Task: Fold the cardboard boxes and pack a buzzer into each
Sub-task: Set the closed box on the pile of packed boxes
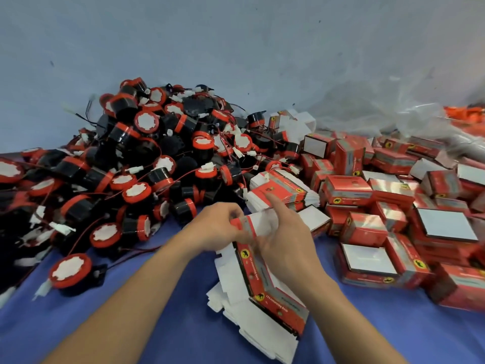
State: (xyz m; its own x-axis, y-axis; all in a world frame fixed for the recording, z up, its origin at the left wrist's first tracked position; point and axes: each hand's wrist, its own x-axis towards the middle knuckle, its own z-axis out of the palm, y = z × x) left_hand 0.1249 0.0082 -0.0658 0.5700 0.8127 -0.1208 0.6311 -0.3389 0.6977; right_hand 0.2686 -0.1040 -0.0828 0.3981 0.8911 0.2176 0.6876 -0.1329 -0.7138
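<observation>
Both hands hold one flat red and white cardboard box (258, 223) above the blue table. My left hand (217, 227) pinches its left end. My right hand (284, 232) grips its right side, with the index finger stretched out towards the back. Under the hands lies a fanned stack of flat box blanks (265, 290). A second stack of blanks (283, 190) sits just behind the hands. A big heap of black and red buzzers (147, 158) with red wires fills the left and middle. One buzzer (70, 270) lies apart at the front left.
Several folded red boxes (393, 211) are piled on the right. Crumpled clear plastic (393, 114) lies behind them, with something orange (464, 116) at the far right. The blue table cover (157, 324) shows at the front. A pale wall (236, 48) rises behind.
</observation>
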